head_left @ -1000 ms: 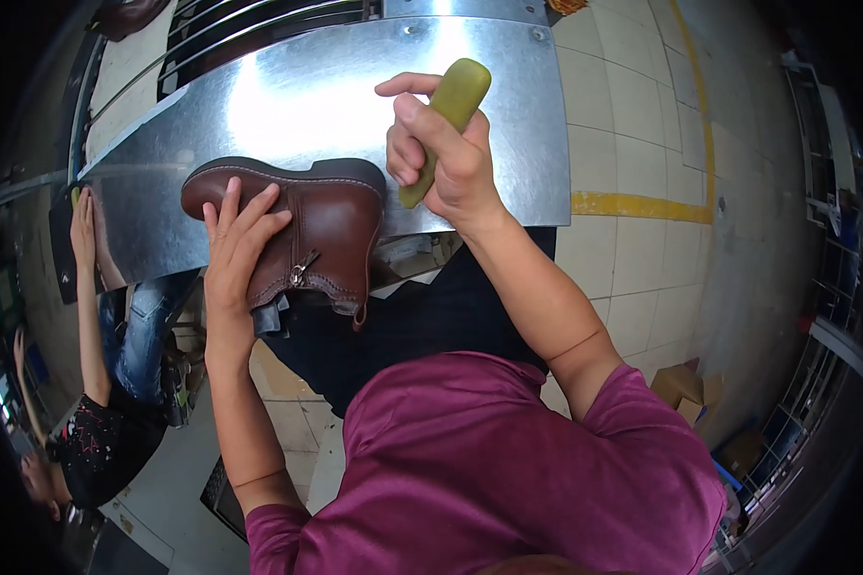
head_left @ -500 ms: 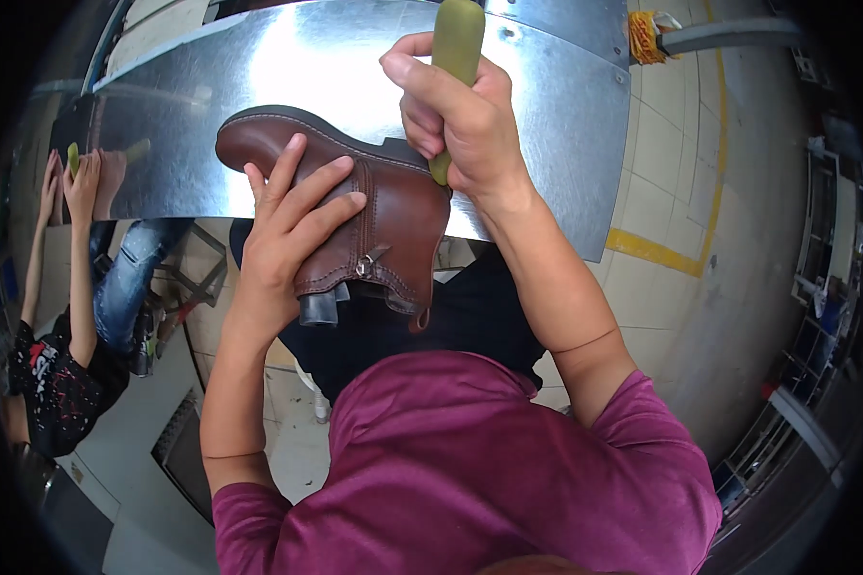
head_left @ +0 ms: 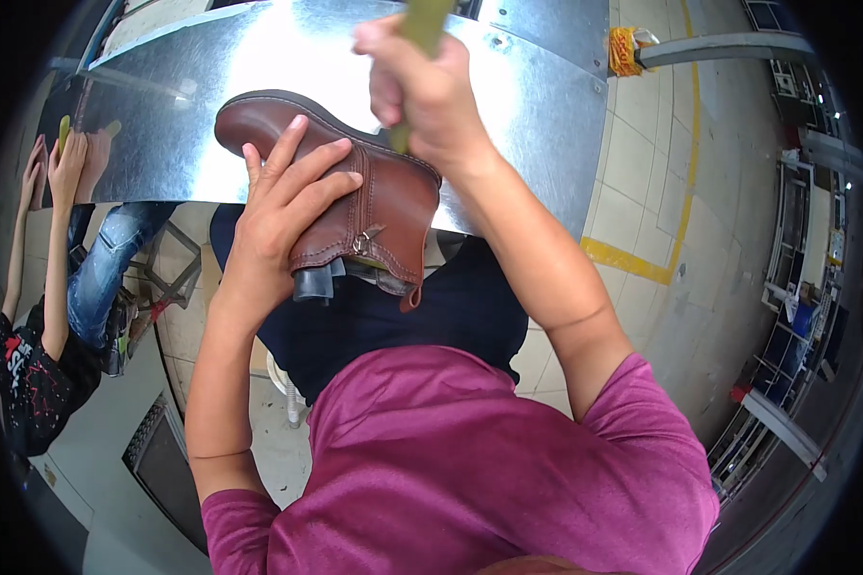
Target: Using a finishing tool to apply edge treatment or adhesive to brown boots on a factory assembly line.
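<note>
A brown leather ankle boot (head_left: 393, 196) lies on its side across the near edge of the metal table, its toe to the left and dark sole facing away. Greyish lining sticks out of its opening, next to a small buckle. My left hand (head_left: 278, 220) grips the boot, fingers spread over the upper. Blurred by motion, my right hand (head_left: 436, 101) is closed round a long olive-green bar (head_left: 425, 24) with rounded sides. The bar's lower end is at the boot's sole edge near the heel; whether it touches cannot be made out.
The shiny metal table (head_left: 537, 125) spans the top of the view. At far left another person's hands (head_left: 67, 163) hold a similar green bar on the tabletop. A grey metal bar (head_left: 719, 48) with orange wrapping (head_left: 626, 51) juts in at upper right. Racks (head_left: 786, 316) stand along the right.
My right hand and the green bar have moved left and slightly away along the boot's sole edge. My left hand keeps its hold on the boot. The whole view has shifted slightly.
</note>
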Demonstrator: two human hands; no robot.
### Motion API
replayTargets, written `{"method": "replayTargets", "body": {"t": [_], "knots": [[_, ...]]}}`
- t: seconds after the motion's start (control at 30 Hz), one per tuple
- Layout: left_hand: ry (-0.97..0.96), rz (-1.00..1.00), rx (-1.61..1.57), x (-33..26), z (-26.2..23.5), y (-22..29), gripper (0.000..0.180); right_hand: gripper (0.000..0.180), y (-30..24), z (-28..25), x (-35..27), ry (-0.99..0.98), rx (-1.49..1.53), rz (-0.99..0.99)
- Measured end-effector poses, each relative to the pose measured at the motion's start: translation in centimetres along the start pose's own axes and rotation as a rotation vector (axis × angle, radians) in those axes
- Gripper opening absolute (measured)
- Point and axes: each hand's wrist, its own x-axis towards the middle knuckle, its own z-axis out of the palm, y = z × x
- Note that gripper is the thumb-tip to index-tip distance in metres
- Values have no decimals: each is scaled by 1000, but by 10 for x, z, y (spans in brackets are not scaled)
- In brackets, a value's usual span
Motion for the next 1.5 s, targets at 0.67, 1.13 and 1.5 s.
{"method": "replayTargets", "body": {"t": [0.67,1.13,1.5], "knots": [[-7,18,-109,-2,0,-8,47,16,4,21,8,48,-76,187],[41,121,-236,-1,3,-22,50,17,40,92,93,-84,-100,151],[81,82,-224,2,9,-14,53,24,68,134,118,-302,49,236]]}}
